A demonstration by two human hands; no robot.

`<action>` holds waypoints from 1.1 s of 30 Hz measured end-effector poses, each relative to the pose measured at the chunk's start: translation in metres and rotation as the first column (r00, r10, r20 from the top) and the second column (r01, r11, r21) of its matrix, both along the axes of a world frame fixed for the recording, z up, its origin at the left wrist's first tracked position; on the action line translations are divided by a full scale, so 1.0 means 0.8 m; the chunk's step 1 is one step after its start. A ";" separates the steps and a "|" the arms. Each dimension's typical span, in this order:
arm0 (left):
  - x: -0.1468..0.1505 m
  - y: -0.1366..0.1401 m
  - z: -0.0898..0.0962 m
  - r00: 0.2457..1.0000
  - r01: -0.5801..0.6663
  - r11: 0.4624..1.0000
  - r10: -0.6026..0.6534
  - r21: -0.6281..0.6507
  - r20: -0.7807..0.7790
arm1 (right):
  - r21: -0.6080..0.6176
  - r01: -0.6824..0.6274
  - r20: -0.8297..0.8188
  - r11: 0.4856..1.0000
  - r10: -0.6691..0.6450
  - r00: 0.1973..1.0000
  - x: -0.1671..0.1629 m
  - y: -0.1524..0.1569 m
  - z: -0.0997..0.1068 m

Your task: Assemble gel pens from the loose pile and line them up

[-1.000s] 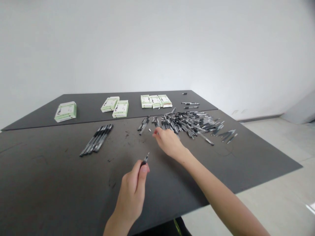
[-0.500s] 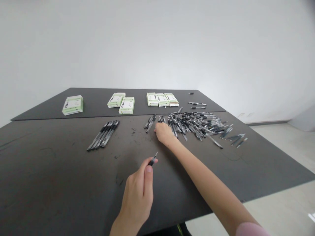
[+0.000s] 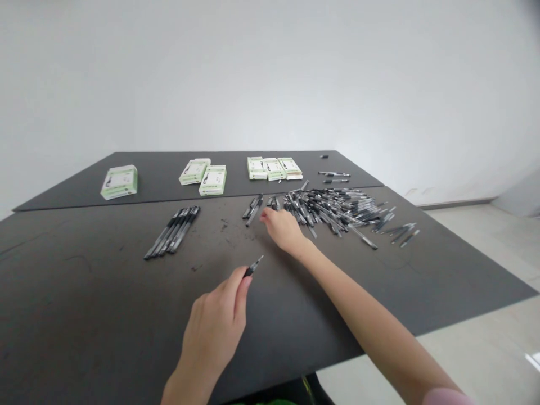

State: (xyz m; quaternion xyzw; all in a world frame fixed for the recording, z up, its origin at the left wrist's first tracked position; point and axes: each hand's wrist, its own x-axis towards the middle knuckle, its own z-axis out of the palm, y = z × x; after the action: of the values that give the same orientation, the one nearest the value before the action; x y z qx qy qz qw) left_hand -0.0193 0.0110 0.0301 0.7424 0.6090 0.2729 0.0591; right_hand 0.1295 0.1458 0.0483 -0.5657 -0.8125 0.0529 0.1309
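My left hand (image 3: 213,326) is closed around an uncapped black pen (image 3: 254,265), its bare tip pointing up and to the right over the table. Further out, my right hand (image 3: 284,229) reaches to the near left side of a large heap of pens (image 3: 329,205). Its fingers are pinched together beside some short dark pieces (image 3: 274,202); whatever lies between them is hidden. Just left of those fingertips is a small group of pens or pen parts (image 3: 253,209). A neat row of capped pens (image 3: 172,232) lies to the left.
On the dark table (image 3: 105,315), green and white boxes stand along the back: one box (image 3: 120,182) at left, two (image 3: 212,180) near the middle, three (image 3: 273,169) further right. Loose pens (image 3: 335,177) lie behind the heap, thin refills (image 3: 403,232) at its right.
My left hand has shifted left, and the pen in it now leans further to the right. My right hand stays beside the heap with little movement. The view has shifted slightly.
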 end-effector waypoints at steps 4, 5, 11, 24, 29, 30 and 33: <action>-0.015 0.005 -0.003 0.993 0.017 0.999 -0.012 0.042 -0.118 | -0.011 -0.165 -0.153 0.986 0.161 0.975 0.044 -0.048 0.019; -0.015 0.006 -0.004 0.989 0.042 0.998 -0.034 0.051 -0.144 | -0.026 -0.225 -0.252 0.974 0.212 0.944 0.056 -0.061 0.020; 0.000 0.009 -0.008 0.964 0.219 0.974 -0.206 0.059 -0.169 | -0.160 -0.352 -0.541 0.922 0.216 0.813 0.099 -0.114 0.005; 0.016 0.004 -0.008 0.902 0.389 0.921 -0.374 0.029 -0.217 | -0.152 -0.457 -0.602 0.876 0.284 0.746 0.111 -0.118 -0.012; 0.016 0.003 -0.008 0.889 0.421 0.907 -0.405 0.032 -0.216 | -0.138 -0.458 -0.614 0.878 0.286 0.735 0.112 -0.121 -0.010; 0.016 0.003 -0.009 0.888 0.420 0.907 -0.404 0.030 -0.221 | -0.136 -0.458 -0.616 0.879 0.287 0.734 0.112 -0.121 -0.009; 0.015 0.003 -0.009 0.888 0.414 0.910 -0.395 0.036 -0.234 | -0.133 -0.462 -0.615 0.877 0.293 0.732 0.113 -0.121 -0.008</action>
State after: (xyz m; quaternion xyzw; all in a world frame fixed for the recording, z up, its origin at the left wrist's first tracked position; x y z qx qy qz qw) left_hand -0.0072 0.0135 0.0226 0.8804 0.4317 0.1956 0.0149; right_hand 0.2195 0.0491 0.0421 -0.3561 -0.8166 0.3604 0.2765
